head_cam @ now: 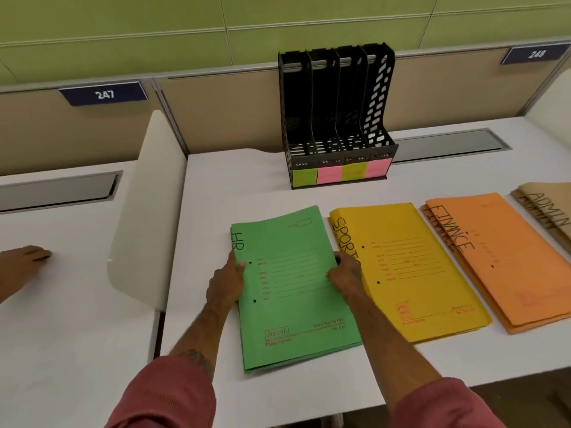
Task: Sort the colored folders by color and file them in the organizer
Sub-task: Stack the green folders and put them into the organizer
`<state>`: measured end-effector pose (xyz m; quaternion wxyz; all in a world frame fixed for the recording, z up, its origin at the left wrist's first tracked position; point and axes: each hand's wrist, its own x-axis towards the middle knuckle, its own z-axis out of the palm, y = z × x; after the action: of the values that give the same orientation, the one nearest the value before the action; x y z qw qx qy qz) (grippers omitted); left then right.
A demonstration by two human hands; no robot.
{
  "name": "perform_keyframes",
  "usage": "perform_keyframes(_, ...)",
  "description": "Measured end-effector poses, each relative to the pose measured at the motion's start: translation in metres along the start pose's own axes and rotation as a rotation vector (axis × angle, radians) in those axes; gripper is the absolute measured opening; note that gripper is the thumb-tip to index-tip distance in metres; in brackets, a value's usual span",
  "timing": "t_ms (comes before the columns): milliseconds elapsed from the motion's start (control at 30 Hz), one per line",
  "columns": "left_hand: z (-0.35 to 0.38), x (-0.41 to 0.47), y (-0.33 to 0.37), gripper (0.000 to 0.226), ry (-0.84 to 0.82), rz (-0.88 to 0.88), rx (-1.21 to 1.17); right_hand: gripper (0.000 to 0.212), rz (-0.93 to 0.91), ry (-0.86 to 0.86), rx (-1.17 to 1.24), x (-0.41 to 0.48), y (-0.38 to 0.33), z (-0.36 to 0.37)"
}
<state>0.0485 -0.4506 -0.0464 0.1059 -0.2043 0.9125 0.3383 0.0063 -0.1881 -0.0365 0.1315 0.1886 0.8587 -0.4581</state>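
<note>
A: Where are the green folders lying?

B: They are lying flat on the white surface, just in front of the organizer and a little to its left. The yellow folders, orange folders and brown folders are lying in a row further to the organizer's right.

A: What is holding them?

B: The left grip is clasping the pile's left long edge, thumb on top. The right grip is clasping the right long edge. Both are holding about halfway along.

A: How are they going to handle?

B: I am judging them light, thin card: stiff enough lying flat, but sagging if taken by one corner. Several seem to be stacked, so the smooth covers are likely sliding on one another. Squeezing both long edges together is looking like the safest hold.

A: And how are they looking?

B: Bright green, with "HR" handwritten in black near the top left, red printed lines and two punched holes. The organizer is showing green and pink sticky notes across its base.
</note>
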Motion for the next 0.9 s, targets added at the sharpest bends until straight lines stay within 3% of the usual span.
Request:
perform_keyframes(267,0.006,0.003,0.009,0.041,0.111,-0.044,-0.010,0.044,-0.079,-0.007,-0.134,-0.002,0.001,0.002)
perform_keyframes(467,0.011,-0.005,0.013,0.065,0.110,-0.172,-0.010,0.037,-0.158,-0.006,-0.193,-0.005,-0.006,0.004)
perform_keyframes(900,0.031,-0.031,0.022,0.069,0.110,-0.181,0.016,0.054,-0.061,-0.075,-0.186,-0.006,0.000,-0.004)
